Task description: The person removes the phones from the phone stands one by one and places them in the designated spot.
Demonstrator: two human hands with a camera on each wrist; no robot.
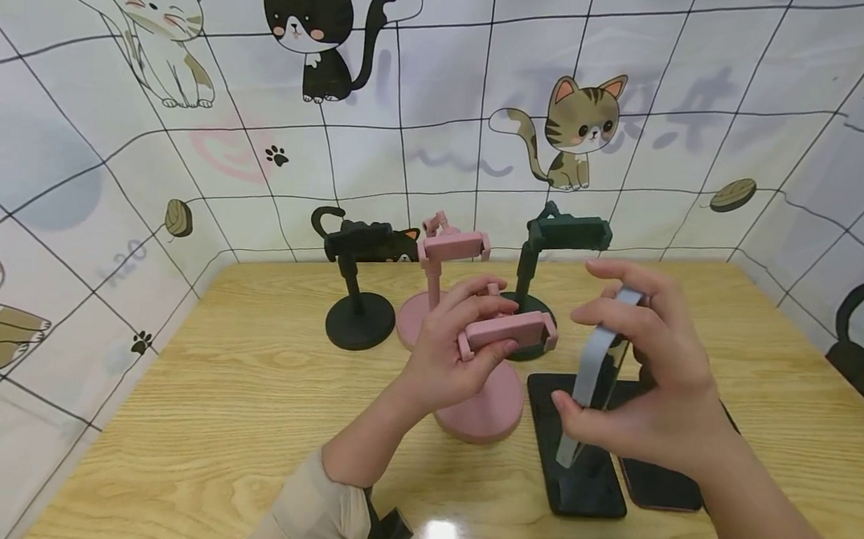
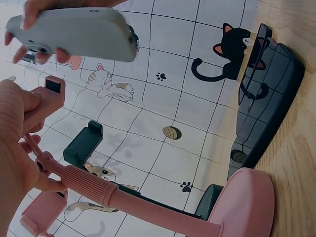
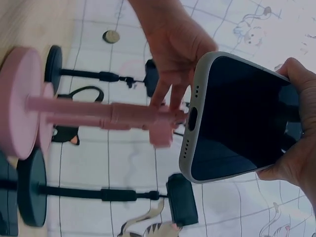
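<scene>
My left hand [image 1: 482,324] grips the clamp [image 1: 510,331] of a pink phone stand, fingers over its top and thumb under it. The stand's round base [image 1: 479,415] sits on the wooden table [image 1: 238,406]. My right hand [image 1: 586,361] holds a phone in a grey-blue case [image 1: 596,365] upright, just right of the clamp and apart from it. In the right wrist view the phone [image 3: 237,118] shows its dark screen, its bottom edge close to the pink clamp [image 3: 163,131]. The left wrist view shows the case's back [image 2: 74,32] above the pink pole [image 2: 98,185].
Three more stands line the back of the table: black [image 1: 358,298], pink [image 1: 443,254] and dark green [image 1: 549,242]. Two dark phones [image 1: 582,477] [image 1: 658,482] lie flat under my right hand. Cat-print walls [image 1: 438,125] enclose the table on three sides.
</scene>
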